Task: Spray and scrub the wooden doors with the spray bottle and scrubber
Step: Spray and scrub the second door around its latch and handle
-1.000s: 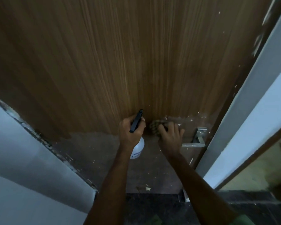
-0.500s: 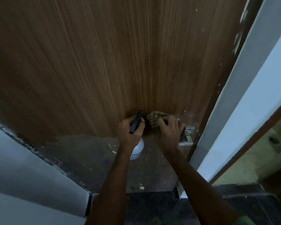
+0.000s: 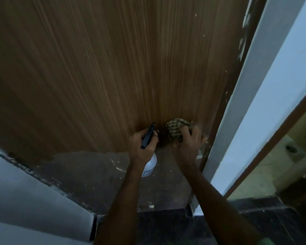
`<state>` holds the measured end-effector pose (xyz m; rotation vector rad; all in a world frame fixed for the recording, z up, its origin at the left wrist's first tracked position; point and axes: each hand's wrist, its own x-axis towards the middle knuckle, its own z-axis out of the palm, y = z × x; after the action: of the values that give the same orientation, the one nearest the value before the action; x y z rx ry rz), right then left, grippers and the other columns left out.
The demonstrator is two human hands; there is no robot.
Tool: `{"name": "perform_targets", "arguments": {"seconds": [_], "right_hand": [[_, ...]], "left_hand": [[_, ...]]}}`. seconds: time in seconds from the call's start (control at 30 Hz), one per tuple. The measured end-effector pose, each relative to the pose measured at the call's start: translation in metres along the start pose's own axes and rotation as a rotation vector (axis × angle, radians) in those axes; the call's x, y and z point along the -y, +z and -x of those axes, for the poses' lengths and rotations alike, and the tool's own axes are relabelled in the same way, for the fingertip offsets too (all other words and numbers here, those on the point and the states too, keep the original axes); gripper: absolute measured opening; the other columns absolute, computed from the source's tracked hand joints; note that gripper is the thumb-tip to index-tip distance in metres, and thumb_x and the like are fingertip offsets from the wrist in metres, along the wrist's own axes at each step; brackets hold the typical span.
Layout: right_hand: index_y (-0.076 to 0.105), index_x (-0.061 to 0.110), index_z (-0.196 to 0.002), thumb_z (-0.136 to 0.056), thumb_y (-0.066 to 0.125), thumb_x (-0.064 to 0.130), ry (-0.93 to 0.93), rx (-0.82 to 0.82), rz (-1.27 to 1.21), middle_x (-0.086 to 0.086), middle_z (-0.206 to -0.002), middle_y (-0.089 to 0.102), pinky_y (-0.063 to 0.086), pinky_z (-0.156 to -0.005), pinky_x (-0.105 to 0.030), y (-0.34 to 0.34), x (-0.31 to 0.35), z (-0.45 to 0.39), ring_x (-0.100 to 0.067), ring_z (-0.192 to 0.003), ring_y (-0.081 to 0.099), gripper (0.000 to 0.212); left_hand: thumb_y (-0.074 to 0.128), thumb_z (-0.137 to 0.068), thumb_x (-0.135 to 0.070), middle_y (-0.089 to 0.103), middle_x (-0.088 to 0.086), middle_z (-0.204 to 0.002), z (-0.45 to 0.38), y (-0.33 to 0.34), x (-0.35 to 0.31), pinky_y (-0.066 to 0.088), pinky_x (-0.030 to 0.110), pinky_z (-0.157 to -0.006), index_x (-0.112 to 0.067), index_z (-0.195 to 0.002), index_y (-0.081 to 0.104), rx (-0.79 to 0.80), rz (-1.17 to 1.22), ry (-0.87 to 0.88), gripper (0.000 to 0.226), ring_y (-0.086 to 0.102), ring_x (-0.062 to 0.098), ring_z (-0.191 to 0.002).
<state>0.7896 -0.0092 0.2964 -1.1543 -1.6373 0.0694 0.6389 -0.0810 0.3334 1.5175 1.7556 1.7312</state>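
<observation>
A tall wooden door [image 3: 113, 68] with vertical grain fills the view; its lower part is dull grey-brown with pale flecks. My left hand [image 3: 141, 147] grips the black head of a white spray bottle [image 3: 149, 166], nozzle pointing up at the door. Just to its right, my right hand [image 3: 188, 144] holds a bunched, striped scrubber [image 3: 176, 129] and presses it against the wood near the door's right edge. The door handle is hidden behind my right hand.
A white door frame [image 3: 254, 103] runs up the right side, with a second opening and a yellowish floor [image 3: 281, 165] beyond. A grey-white wall [image 3: 25, 200] stands at lower left. Dark stone floor [image 3: 166, 227] lies at the door's foot.
My right hand has scrubbed upward and to the right with the scrubber, now covering the metal handle. My left hand with the bottle stayed close beside it. The view has tilted upward.
</observation>
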Motion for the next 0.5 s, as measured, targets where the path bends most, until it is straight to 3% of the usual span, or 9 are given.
{"name": "perform_targets", "arguments": {"seconds": [0.2,0.37,0.5], "right_hand": [[0.064,0.022,-0.118,-0.067,0.093,0.019,-0.036,0.268,0.065,-0.009,-0.120,0.062,0.043,-0.099,-0.050,-0.002,-0.022,0.050,-0.033,-0.115,0.055,0.059],[0.060,0.020,-0.119,-0.074,0.079,0.015,0.102,0.024,0.026,-0.012,-0.121,0.057,0.039,-0.104,-0.058,-0.017,-0.017,-0.002,-0.032,-0.117,0.053,0.049],[0.062,0.015,-0.119,-0.074,0.073,0.014,0.221,-0.126,0.023,-0.013,-0.116,0.057,0.042,-0.097,-0.053,-0.024,-0.041,-0.008,-0.031,-0.112,0.053,0.046]], "left_hand": [[0.063,-0.095,-0.041,0.069,0.008,-0.064,0.006,0.017,0.003,0.054,0.051,-0.059,-0.006,-0.077,0.071,0.077,-0.062,0.008,0.040,0.066,0.027,-0.058],[0.064,-0.090,-0.046,0.067,0.000,-0.061,0.006,0.027,0.005,0.053,0.046,-0.054,-0.014,-0.076,0.073,0.154,-0.168,-0.003,0.036,0.065,0.020,-0.056],[0.068,-0.091,-0.039,0.055,-0.014,-0.053,0.010,0.043,-0.008,0.034,0.025,-0.049,-0.025,-0.066,0.061,0.218,-0.278,0.056,0.030,0.054,0.010,-0.048]]}}
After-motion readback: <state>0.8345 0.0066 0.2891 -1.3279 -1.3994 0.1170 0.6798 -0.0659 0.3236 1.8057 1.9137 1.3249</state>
